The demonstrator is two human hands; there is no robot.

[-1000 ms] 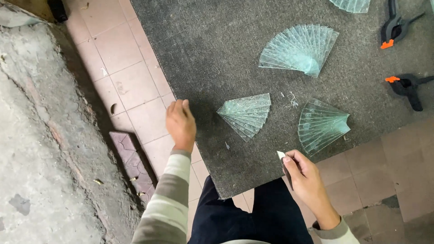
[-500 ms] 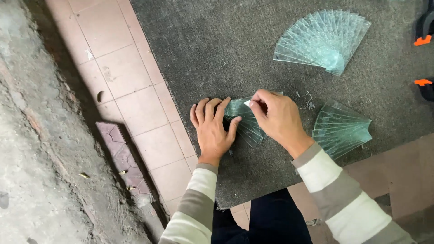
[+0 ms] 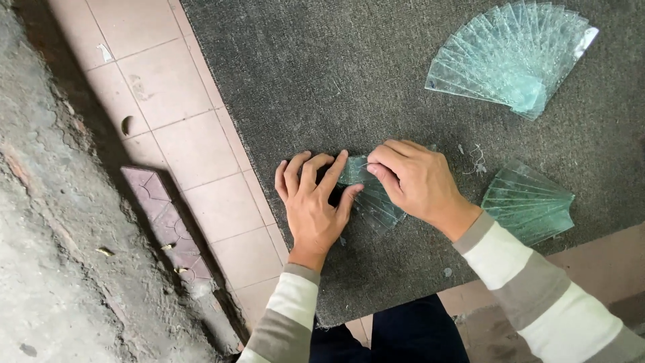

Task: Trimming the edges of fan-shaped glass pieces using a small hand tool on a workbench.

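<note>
Glass strips fanned into a small wedge lie on the dark grey mat, near its lower left corner, and both hands are on them. Only the head view shows this moment.

Seen from above, the left hand lies flat with fingers spread, palm down on the mat, its index finger and thumb touching the left side of the small glass fan. Its grip is wide and holds nothing; it only presses down. The right hand comes in from the right and covers the upper part of the same fan, its fingers curled and its fingertips pinched narrow on the top strips. Whether a small tool sits between those fingertips cannot be told. Both arms wear sleeves striped in cream and grey-brown.

Just to the right of the right wrist, a second glass fan lies near the mat's lower edge, apart from the hands. A third, larger glass fan is spread open toward the mat's upper right corner, well apart from the other two. A few pale scraps lie on the mat between the fans.

The mat rests on a floor of pinkish tiles. Left of the tiles runs rough concrete, with a dark patterned brick lying along the seam.
</note>
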